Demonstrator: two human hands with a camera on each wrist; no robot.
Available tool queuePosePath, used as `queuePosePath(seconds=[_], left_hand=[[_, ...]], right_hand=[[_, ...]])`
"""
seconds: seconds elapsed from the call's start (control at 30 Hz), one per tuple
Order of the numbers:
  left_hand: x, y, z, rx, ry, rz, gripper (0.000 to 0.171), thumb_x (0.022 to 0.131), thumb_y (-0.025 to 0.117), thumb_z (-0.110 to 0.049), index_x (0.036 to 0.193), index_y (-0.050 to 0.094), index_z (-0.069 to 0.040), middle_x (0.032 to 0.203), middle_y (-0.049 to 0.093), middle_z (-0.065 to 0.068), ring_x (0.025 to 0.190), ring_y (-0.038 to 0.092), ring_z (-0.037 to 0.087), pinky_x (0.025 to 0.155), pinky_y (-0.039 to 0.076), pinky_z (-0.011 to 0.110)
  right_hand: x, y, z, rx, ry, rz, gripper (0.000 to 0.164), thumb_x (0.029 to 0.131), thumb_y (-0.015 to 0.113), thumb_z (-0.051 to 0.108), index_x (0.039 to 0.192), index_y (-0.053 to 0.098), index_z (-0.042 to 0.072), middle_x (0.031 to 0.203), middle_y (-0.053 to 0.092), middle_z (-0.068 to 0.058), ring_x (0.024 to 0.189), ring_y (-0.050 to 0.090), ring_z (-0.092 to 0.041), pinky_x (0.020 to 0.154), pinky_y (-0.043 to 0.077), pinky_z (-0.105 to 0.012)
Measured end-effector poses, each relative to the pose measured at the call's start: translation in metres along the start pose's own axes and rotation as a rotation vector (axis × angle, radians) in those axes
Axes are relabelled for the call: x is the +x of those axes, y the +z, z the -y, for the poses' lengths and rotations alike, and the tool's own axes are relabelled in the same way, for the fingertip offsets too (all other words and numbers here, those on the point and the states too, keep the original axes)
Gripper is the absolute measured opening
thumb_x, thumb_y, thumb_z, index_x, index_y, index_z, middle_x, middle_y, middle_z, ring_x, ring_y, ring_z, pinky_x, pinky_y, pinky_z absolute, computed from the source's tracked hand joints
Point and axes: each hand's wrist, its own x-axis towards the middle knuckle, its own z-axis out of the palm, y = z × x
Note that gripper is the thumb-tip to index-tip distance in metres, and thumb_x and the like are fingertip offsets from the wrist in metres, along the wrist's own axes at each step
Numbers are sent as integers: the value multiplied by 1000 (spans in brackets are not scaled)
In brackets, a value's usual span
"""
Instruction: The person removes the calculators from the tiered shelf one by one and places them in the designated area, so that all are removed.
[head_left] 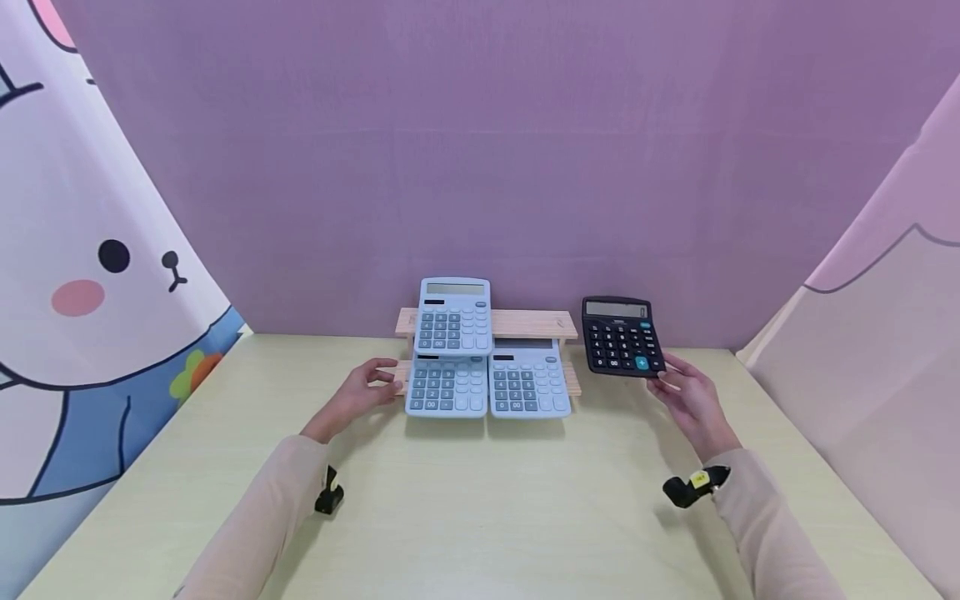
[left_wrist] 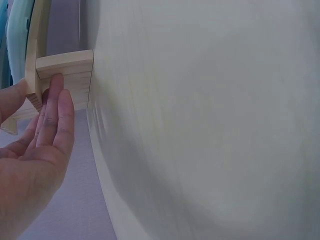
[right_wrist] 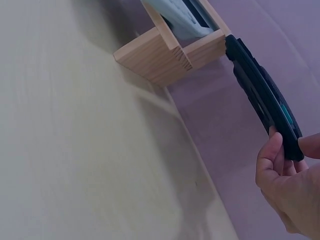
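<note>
In the head view my right hand [head_left: 690, 398] pinches the lower right corner of a black calculator [head_left: 621, 337], held up beside a two-tier wooden rack [head_left: 536, 322]. The right wrist view shows the thumb on its key side and the fingers [right_wrist: 270, 160] behind. On the rack's upper tier leans a light blue calculator [head_left: 454, 317]; two more, a left one [head_left: 446, 387] and a right one [head_left: 529, 382], lean on the lower tier. My left hand [head_left: 363, 392] grips the rack's lower left end, thumb and fingers on either side of the slat [left_wrist: 34, 75].
The rack stands at the back of a pale table [head_left: 465, 508], before a purple backdrop [head_left: 525, 150]. A cartoon-printed cloth [head_left: 97, 217] hangs at the left and a pale cloth [head_left: 892, 350] at the right. Each sleeve carries a small black camera mount.
</note>
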Motion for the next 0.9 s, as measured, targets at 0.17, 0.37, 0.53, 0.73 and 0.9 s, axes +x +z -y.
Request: queuePosePath(seconds=[0.17,0.37,0.53,0.73,0.9], left_hand=[[0,0,0,3,-5,-4,52,89,56,-5,135,33,4,118,48,30,91,61,23,85,55,34],[0,0,1,0,-1,6,55,89,56,-8,136,31,5,118,48,30,96,60,28,87,55,36],[1,0,2,-1,1,7,54,89,58,-10,135,33,3,117,49,27,95,61,26,85,55,34],[3,-1,6,-5,19,7,54,88,59,-10,133,34,4,113,52,24,91,62,23,83,56,32],[2,-1,5,2,0,7,53,89,57,-8,135,33,4,117,49,28,92,62,24,85,55,35]], right_hand=[[1,-5,-3,-41,30,-26,45,89,36,-14,131,36,3,91,63,-1,80,60,-15,79,55,-24],[2,-11,-10,-74,74,-64,40,89,36,-13,124,41,7,89,62,2,80,60,-14,79,54,-23],[3,-13,-15,-125,91,-94,44,88,37,-12,129,37,5,87,61,5,80,59,-12,79,53,-22],[5,-17,-22,-166,110,-116,53,88,37,-11,139,26,3,89,59,6,80,57,-10,83,53,-22],[5,-19,-26,-164,112,-104,53,88,37,-11,138,25,2,90,59,4,81,56,-11,82,52,-21]])
